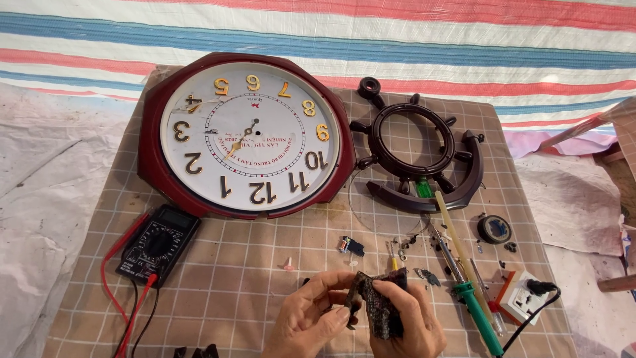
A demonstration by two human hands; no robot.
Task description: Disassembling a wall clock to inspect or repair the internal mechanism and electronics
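Both of my hands are low in the head view, near the front edge of the mat. My left hand (307, 319) and my right hand (411, 325) together hold a small dark rectangular part (376, 301), which looks like a clock mechanism or circuit piece. The left fingers pinch its left edge while the right hand wraps around its right side. Much of the part is hidden by my fingers.
A large dark-red wall clock (248, 136) lies upside down at the back. A ship-wheel frame (416, 154) sits to its right. A black multimeter (159, 243) with red leads is at the left. A green-handled soldering iron (472, 297), a white socket (521, 295) and small loose parts (351, 246) lie on the checked mat (232, 292).
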